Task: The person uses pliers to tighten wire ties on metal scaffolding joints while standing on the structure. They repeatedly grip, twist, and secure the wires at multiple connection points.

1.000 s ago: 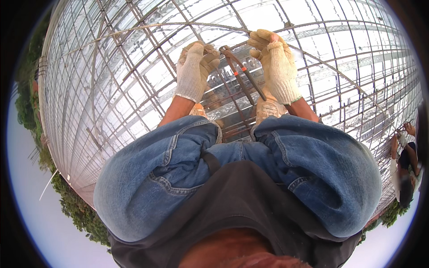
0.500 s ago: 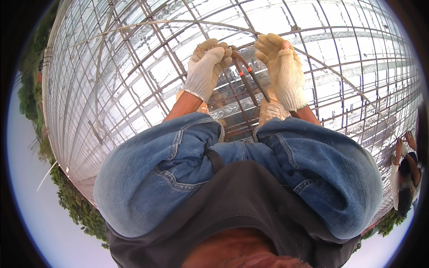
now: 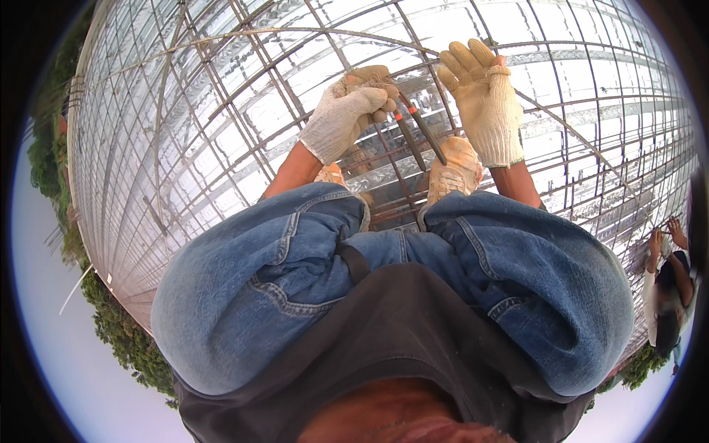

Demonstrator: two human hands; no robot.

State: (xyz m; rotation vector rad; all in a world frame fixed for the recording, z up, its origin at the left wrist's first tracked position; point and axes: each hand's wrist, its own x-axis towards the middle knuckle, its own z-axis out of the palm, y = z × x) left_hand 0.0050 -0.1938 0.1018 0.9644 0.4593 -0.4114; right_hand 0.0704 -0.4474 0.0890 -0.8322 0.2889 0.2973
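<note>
My left hand (image 3: 348,105), in a cream knit glove, is closed with thumb and fingers pinched together over the rebar. A small bunch of thin tie wire (image 3: 379,78) shows at its fingers. Next to those fingertips is a pair of pincers (image 3: 420,131), its dark handles banded in orange and pointing back toward my feet. The fingers hide the pincers' head, so what it rests on cannot be made out. My right hand (image 3: 484,103), gloved too, is raised off to the right, palm showing, fingers stretched and holding nothing. A bare thumb tip pokes from its glove.
A rebar mesh (image 3: 244,103) spreads over shiny metal decking (image 3: 532,88). One long curved bar (image 3: 317,31) crosses it. My boots (image 3: 452,166) stand on the mesh between my bent knees. Another person (image 3: 668,288) is at the far right, arms raised. Trees (image 3: 122,332) line the left edge.
My right hand has moved right and farther away, opening the gap between my hands. My left hand has shifted slightly right, covering the pincers' head. The pincers' handles have barely moved.
</note>
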